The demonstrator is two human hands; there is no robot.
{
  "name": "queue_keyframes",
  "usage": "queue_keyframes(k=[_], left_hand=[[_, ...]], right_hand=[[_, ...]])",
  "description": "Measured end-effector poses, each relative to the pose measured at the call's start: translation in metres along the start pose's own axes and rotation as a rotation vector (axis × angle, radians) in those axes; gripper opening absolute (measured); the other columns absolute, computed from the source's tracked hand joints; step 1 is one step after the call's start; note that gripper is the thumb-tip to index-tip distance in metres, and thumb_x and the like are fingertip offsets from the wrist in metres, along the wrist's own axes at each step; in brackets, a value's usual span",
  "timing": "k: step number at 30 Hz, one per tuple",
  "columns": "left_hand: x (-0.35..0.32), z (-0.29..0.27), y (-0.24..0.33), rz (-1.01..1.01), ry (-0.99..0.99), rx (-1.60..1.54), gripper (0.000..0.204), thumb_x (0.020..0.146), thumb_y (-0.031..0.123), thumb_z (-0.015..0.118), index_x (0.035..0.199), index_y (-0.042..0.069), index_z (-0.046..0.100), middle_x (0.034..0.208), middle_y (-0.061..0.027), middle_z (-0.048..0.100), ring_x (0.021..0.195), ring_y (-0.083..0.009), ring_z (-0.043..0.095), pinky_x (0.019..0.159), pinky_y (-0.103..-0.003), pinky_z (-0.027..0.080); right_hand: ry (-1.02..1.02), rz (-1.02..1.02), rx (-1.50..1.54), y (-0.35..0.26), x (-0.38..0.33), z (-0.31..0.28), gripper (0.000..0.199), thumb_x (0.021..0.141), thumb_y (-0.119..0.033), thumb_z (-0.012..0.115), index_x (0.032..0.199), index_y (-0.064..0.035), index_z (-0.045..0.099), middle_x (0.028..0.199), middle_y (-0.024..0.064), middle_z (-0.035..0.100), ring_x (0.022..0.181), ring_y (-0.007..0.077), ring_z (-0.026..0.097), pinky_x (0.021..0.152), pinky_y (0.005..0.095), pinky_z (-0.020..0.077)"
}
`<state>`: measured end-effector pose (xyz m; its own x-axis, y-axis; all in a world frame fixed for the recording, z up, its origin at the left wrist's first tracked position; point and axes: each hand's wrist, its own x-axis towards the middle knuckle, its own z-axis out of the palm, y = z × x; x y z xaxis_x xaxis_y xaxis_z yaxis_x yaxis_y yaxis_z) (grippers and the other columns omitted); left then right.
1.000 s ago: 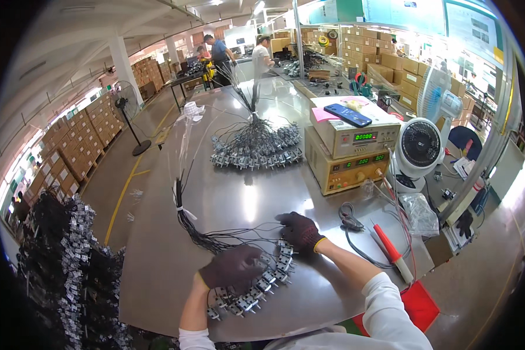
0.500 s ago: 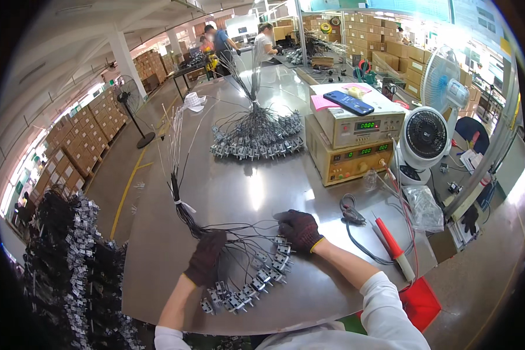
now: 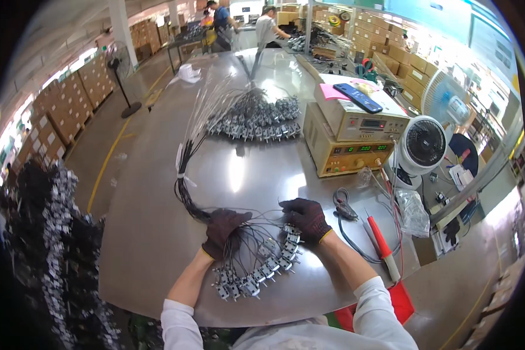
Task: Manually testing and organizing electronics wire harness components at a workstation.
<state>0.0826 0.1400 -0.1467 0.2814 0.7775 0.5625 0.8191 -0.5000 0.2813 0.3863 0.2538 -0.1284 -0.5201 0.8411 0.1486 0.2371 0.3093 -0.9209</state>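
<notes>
On the metal table a bundle of black wires [image 3: 184, 189] bends toward me and fans out to a curved row of small grey metal parts with protruding pins [image 3: 266, 269]. My left hand [image 3: 221, 232], in a dark knit glove, is closed over the wires where they spread. To its right my gloved right hand [image 3: 307, 219] pinches a thin black wire near its fingertips, just above the right end of the row. The palm sides of both hands are hidden. A white tie [image 3: 181, 175] binds the bundle farther up.
A second wire bundle with grey parts [image 3: 256, 119] lies farther back. At right stand two stacked meters [image 3: 347, 157] with a phone [image 3: 357, 97] on top, a fan [image 3: 424, 146] and a red-handled probe [image 3: 379, 236]. More wired parts [image 3: 55, 221] hang at left.
My left hand has moved right along the wires, closer to my right hand, and its fingers now point right. The whole view has shifted, and the far bundle appears higher.
</notes>
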Motion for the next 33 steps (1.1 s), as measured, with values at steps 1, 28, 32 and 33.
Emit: queue_keyframes(k=[1,28,32,33], left_hand=[[-0.003,0.003,-0.006,-0.032,0.012,-0.016,0.053,0.082,0.021,0.068,0.135,0.015,0.071,0.109,-0.0129,0.074,0.102,-0.0359,0.068,0.097,-0.051,0.05],[-0.015,0.003,-0.037,0.187,-0.019,0.034,0.029,0.085,0.028,0.066,0.113,0.022,0.074,0.092,-0.0004,0.071,0.091,-0.0245,0.067,0.085,-0.044,0.049],[-0.013,-0.006,-0.033,0.167,-0.086,0.059,0.027,0.088,0.025,0.064,0.113,0.019,0.074,0.096,-0.001,0.073,0.092,-0.0243,0.069,0.086,-0.043,0.05],[-0.012,-0.008,-0.032,0.169,-0.089,0.064,0.027,0.088,0.025,0.064,0.113,0.019,0.074,0.096,-0.001,0.073,0.092,-0.0243,0.069,0.086,-0.043,0.05]], right_hand=[[-0.03,0.016,-0.017,-0.005,0.0,0.003,0.043,0.088,-0.024,0.072,0.126,-0.0055,0.078,0.107,0.0159,0.079,0.098,0.0282,0.077,0.091,0.0387,0.0601],[0.212,0.061,-0.971,0.038,-0.055,-0.09,0.087,0.085,-0.039,0.085,0.156,-0.0027,0.05,0.138,0.0251,0.064,0.131,0.0448,0.059,0.111,0.0535,0.0473],[0.28,0.21,-0.975,0.027,-0.041,-0.092,0.084,0.088,-0.048,0.08,0.154,-0.0052,0.053,0.128,0.028,0.067,0.115,0.0468,0.067,0.1,0.0543,0.0541],[0.2,0.207,-1.102,0.023,-0.038,-0.095,0.08,0.09,-0.05,0.078,0.152,-0.0061,0.055,0.125,0.0285,0.068,0.11,0.0475,0.069,0.096,0.0541,0.0559]])
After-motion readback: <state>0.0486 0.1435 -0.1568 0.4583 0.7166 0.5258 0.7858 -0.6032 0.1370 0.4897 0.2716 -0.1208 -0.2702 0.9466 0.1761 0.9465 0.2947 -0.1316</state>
